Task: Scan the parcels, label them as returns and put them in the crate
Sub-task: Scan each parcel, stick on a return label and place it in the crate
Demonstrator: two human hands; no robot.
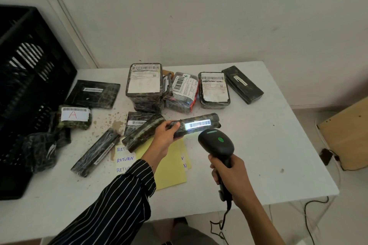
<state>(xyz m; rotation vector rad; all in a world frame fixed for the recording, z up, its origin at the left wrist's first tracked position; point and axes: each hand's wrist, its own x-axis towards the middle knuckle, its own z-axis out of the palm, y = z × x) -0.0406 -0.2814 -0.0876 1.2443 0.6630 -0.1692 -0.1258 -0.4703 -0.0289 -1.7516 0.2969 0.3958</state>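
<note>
- Parcel (196, 126), long and dark-wrapped, held above the middle of the desk (268, 155); left hand (163, 139) grips its left end, thumb on top.
- Right hand (229, 173) curls round the handle of the scanner (217, 143), whose head sits just beside the lit barcode (199, 124).
- I count more wrapped parcels (143, 81) along the far edge and left side.
- Black crate (29, 65) stands at the left edge; RETURN labels (124, 159) lie near the front.
</note>
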